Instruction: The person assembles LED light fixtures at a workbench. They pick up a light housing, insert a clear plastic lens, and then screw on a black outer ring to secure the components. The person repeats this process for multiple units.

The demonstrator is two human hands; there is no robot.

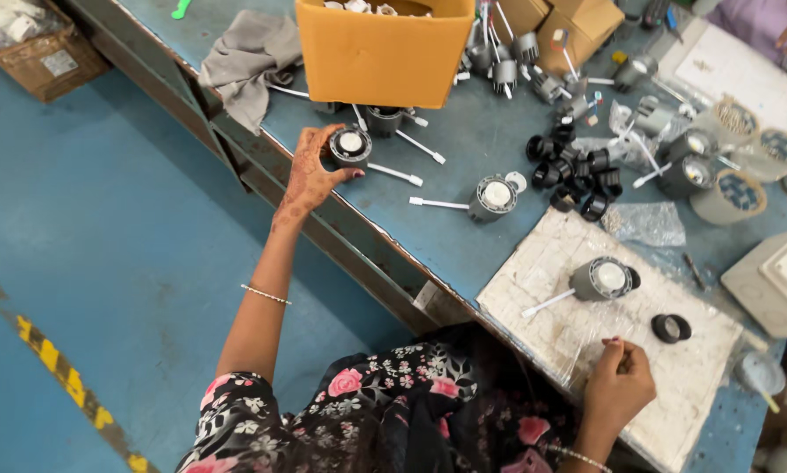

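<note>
Bright, even overhead light, no harsh glare. Soft short shadows fall under the orange box (383, 52) and parts just right of it. Near the box all sharp; far right of it, edges slightly blurred and stretched by wide-angle distortion.

Black floral dress with pink roses, thin bangle on each wrist, henna patterns on left hand (310, 180).

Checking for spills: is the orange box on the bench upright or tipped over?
Upright. The orange box stands on its base on the blue bench, open top facing up, with white parts showing inside at the rim.
</note>
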